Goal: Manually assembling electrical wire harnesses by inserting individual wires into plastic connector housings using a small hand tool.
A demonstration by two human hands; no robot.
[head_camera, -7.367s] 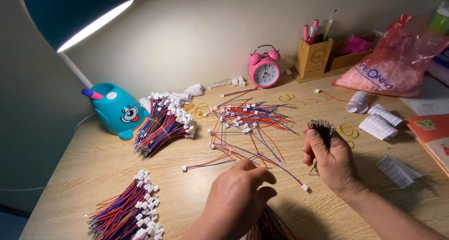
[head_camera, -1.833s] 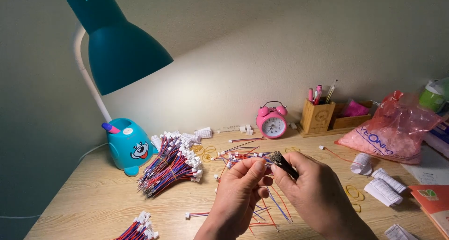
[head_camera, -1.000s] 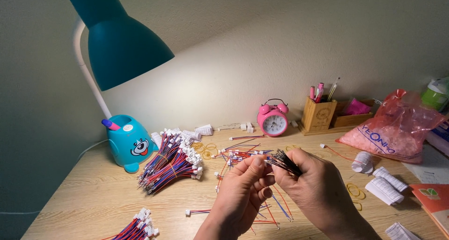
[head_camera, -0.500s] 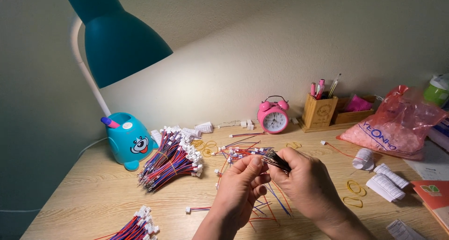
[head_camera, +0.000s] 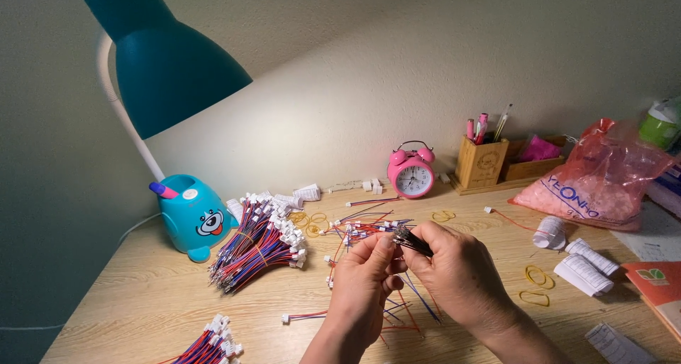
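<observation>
Held up just above the light wooden surface [head_camera: 128,293], centre of the scene: a small bundle of thin dark-ended red and blue wires [head_camera: 413,243]. Clamped in the right hand [head_camera: 461,275], grip narrow and closed around the wires, ends pointing left. Met there by the left hand [head_camera: 362,293], thumb and fingertips pinched shut on the same ends. Spread beneath and just beyond the hands: loose red and blue wires with white plugs [head_camera: 362,229]. Farther left, lying apart: a thick banded sheaf of the same wires [head_camera: 259,247], beside the teal desk lamp's cartoon-faced base [head_camera: 195,215]. At the near left edge, another sheaf [head_camera: 209,346]. To the right, well apart: yellow rubber bands [head_camera: 535,275]. At the far side, a pink twin-bell alarm clock [head_camera: 411,174].

Judged as the evening-up stage, ends being squared in the fingers. Called for next, by that reading: a steady right-hand hold while the left lets go, and a rubber band within reach.
</observation>
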